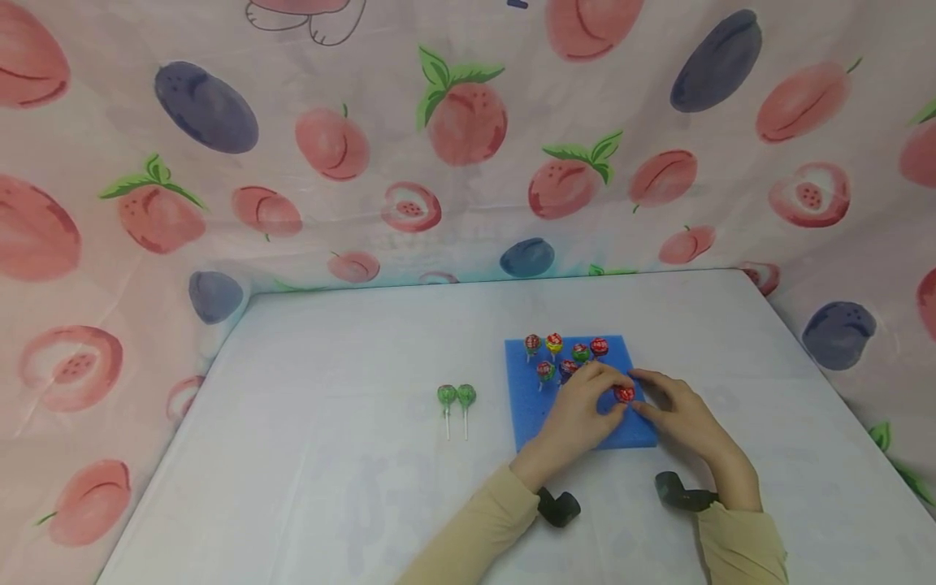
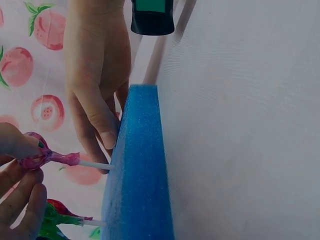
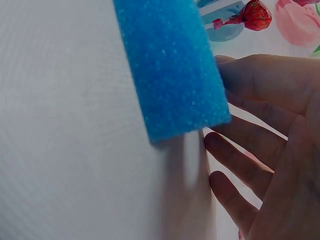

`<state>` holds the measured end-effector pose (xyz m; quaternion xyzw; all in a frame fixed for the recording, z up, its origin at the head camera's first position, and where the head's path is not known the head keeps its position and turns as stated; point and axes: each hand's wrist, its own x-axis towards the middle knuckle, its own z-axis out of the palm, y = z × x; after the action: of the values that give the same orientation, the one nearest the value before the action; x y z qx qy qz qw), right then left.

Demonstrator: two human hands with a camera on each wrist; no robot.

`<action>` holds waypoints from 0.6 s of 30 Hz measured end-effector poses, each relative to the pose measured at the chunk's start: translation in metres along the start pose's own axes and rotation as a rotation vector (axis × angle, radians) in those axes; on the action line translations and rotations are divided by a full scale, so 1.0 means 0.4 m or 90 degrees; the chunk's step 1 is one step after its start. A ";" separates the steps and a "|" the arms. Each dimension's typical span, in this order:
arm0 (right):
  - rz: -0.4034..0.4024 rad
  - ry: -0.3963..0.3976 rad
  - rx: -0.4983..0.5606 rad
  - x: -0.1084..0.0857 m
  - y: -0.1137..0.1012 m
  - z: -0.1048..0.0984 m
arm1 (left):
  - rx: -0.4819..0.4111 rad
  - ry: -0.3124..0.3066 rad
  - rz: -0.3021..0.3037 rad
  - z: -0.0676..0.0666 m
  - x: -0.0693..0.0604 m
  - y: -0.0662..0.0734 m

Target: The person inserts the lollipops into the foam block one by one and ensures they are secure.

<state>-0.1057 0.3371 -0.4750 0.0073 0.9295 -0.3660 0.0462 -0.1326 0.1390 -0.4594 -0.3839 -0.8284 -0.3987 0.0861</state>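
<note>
My left hand (image 1: pixel 581 410) reaches over the blue foam block (image 1: pixel 530 418). Between thumb and fingers it pinches the wrapped ball of a red lollipop (image 1: pixel 625 394), which looks pinkish (image 2: pixel 33 159) in the left wrist view. The white stick of this lollipop meets the foam's top face; how deep it sits is hard to see. My right hand (image 1: pixel 683 414) rests at the block's right edge, its fingers (image 3: pixel 245 142) fairly straight and the thumb side against the foam. Several other lollipops (image 1: pixel 545 371) stand upright in the block, partly hidden behind the left hand.
Two green lollipops (image 1: pixel 465 396) lie side by side on the white table (image 1: pixel 329 455), left of the block. A dark wrist-worn device (image 1: pixel 559 509) shows by the left wrist, another (image 1: pixel 680 492) by the right. Behind hangs a fruit-patterned cloth (image 1: pixel 439 179).
</note>
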 end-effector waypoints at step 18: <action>0.002 -0.003 0.000 -0.001 -0.004 0.000 | 0.067 -0.012 -0.003 -0.005 -0.008 0.002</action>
<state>-0.1052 0.3360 -0.4739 0.0081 0.9293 -0.3661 0.0493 -0.1301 0.1362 -0.4589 -0.3806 -0.8498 -0.3514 0.0973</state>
